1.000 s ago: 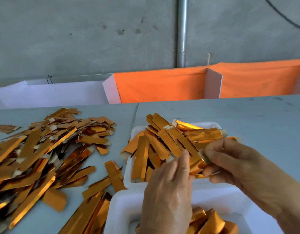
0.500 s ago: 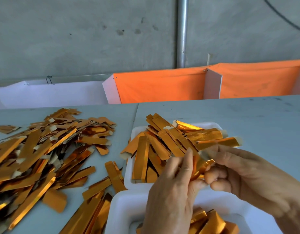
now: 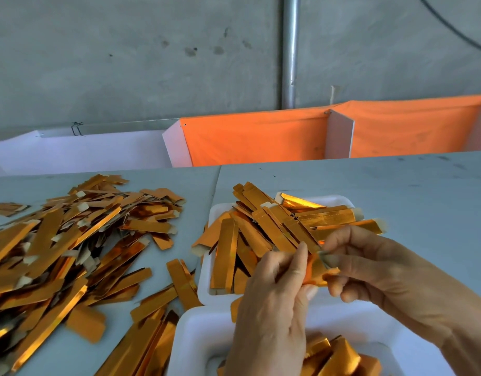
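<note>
Gold strip (image 3: 316,272) pinched between fingers of left hand (image 3: 272,316) and right hand (image 3: 375,270)

Left hand (image 3: 272,308) and right hand (image 3: 383,270): bare, nails short. Right forearm (image 3: 456,327), lower right of frame: bare, unsleeved.

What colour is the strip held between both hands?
Shiny orange-gold; the strip, pinched by the left hand and right hand, shows best in the head view.

Orange cloth (image 3: 261,137) and upright metal pipe (image 3: 290,50) before grey concrete wall (image 3: 125,63)
</note>
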Tool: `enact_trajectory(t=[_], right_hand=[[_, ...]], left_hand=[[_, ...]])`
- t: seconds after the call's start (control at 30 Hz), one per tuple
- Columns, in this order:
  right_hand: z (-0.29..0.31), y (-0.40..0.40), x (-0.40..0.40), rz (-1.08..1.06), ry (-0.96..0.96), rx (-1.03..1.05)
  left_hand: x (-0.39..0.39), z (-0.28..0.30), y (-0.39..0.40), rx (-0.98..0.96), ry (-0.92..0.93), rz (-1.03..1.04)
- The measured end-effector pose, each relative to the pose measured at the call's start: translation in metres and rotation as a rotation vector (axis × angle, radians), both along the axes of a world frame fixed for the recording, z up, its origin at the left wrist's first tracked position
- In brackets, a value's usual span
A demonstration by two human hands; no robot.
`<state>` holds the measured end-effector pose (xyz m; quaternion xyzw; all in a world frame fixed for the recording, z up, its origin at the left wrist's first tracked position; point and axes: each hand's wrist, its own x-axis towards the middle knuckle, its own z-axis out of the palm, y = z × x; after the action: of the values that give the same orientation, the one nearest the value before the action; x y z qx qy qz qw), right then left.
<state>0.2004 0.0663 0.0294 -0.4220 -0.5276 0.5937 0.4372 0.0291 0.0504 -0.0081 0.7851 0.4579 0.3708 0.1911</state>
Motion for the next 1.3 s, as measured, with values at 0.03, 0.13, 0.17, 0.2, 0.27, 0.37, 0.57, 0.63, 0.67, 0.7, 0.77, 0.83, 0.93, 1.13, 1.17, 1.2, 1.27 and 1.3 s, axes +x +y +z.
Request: enact_trajectory(t=[0.03, 0.13, 0.17, 0.2, 0.27, 0.37, 0.57, 0.63, 0.67, 0.7, 0.77, 0.83, 0.93, 1.13, 1.17, 1.2, 1.27, 1.3], right_hand=[[-0.001, 0.001, 0.001, 0.001, -0.027, 0.019], [-0.003, 0.002, 0.004, 0.027, -0.063, 0.059], [-0.003, 0.002, 0.005, 0.040, -0.059, 0.077], [-0.003, 0.001, 0.006, 0.059, -0.053, 0.096], [-0.001, 0.000, 0.008, 0.112, -0.050, 0.133], [-0.001, 0.000, 0.010, 0.151, -0.071, 0.185], [-0.003, 0.001, 0.007, 0.116, -0.089, 0.212], [-0.002, 0.000, 0.007, 0.115, -0.089, 0.209], [-0.002, 0.000, 0.007, 0.109, -0.097, 0.209], [-0.003, 0.000, 0.007, 0.104, -0.107, 0.215], [-0.002, 0.000, 0.005, 0.100, -0.131, 0.233], [-0.001, 0.000, 0.004, 0.087, -0.154, 0.244], [0.000, -0.001, 0.003, 0.081, -0.184, 0.250], [-0.011, 0.005, -0.002, 0.035, -0.288, 0.223], [-0.010, 0.004, -0.003, 0.041, -0.240, 0.194], [-0.008, 0.004, -0.003, 0.054, -0.173, 0.152], [-0.009, 0.004, 0.001, 0.093, -0.026, 0.083], [-0.010, 0.005, 0.002, 0.108, 0.046, 0.051]], left_hand=[[-0.001, 0.001, 0.000, -0.019, -0.016, 0.014], [-0.002, 0.004, -0.002, -0.080, -0.128, 0.080], [-0.003, 0.004, -0.002, -0.100, -0.166, 0.102], [-0.004, 0.004, -0.003, -0.113, -0.206, 0.112], [-0.006, 0.004, -0.002, -0.106, -0.279, 0.115], [-0.008, 0.006, -0.002, -0.093, -0.344, 0.102], [-0.010, 0.007, -0.002, -0.106, -0.367, 0.073], [-0.010, 0.007, -0.002, -0.106, -0.352, 0.068], [-0.011, 0.007, -0.002, -0.105, -0.340, 0.068], [-0.011, 0.007, -0.003, -0.102, -0.327, 0.070], [-0.011, 0.007, -0.003, -0.085, -0.301, 0.083], [-0.012, 0.007, -0.003, -0.069, -0.278, 0.096], [-0.011, 0.007, -0.004, -0.036, -0.207, 0.095], [-0.011, 0.010, -0.007, 0.030, 0.025, 0.080], [-0.011, 0.011, -0.007, 0.029, 0.024, 0.086], [-0.011, 0.010, -0.007, 0.029, 0.008, 0.095], [-0.012, 0.010, -0.006, 0.020, -0.051, 0.112], [-0.013, 0.010, -0.006, 0.008, -0.083, 0.115]])
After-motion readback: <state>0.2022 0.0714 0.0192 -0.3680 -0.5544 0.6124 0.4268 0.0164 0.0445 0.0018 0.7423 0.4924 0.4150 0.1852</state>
